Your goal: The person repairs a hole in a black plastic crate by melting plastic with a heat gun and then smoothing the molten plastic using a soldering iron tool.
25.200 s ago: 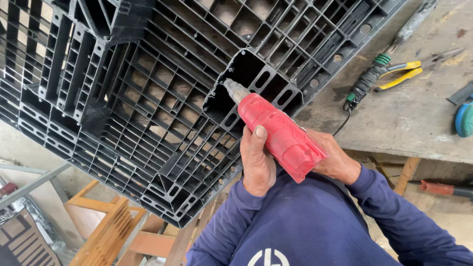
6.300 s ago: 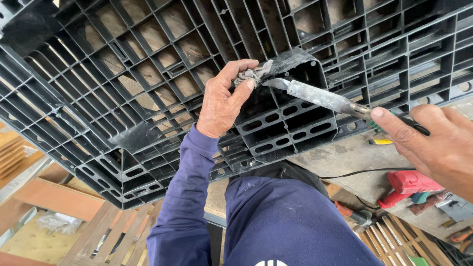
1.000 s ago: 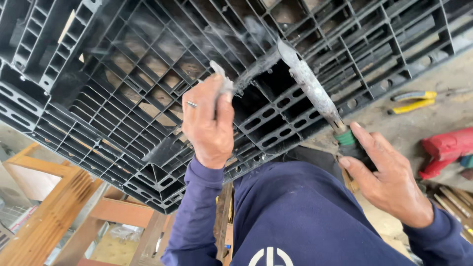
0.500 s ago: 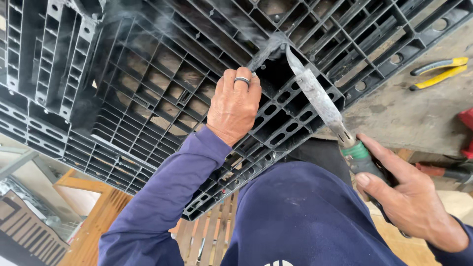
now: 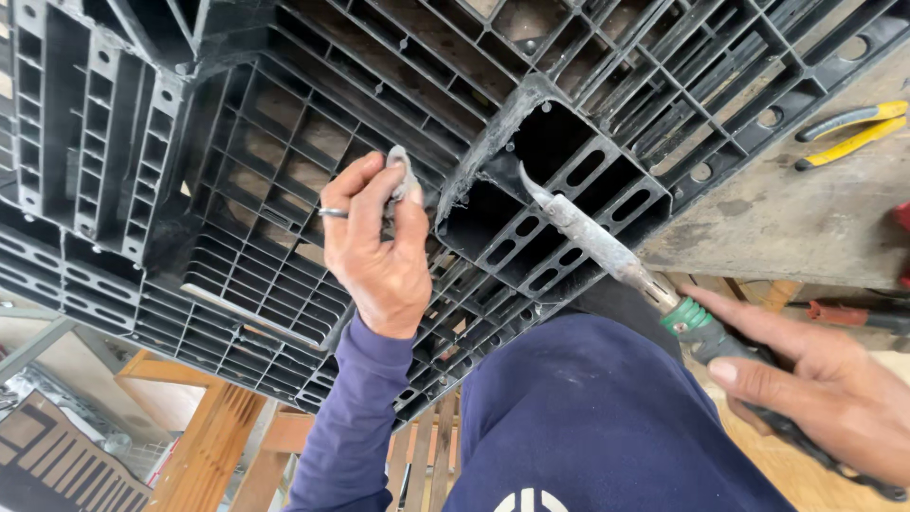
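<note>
Hands (image 5: 379,248) at black pallet's (image 5: 284,114) hollow block

Worn grey workbench (image 5: 796,223) right; wooden slatted frames (image 5: 213,446) below; daylight, even.

Right hand (image 5: 834,398) holds iron (image 5: 592,237) (blade in pallet (image 5: 284,142)).

black ribbed plastic pallet (image 5: 284,190), a grey rag (image 5: 400,175), a dull silver-grey blade (image 5: 588,232) with green tape at its black handle (image 5: 701,327), yellow-handled pliers (image 5: 848,128), navy blue sleeve (image 5: 351,417), brown-grey workbench (image 5: 806,218).
</note>
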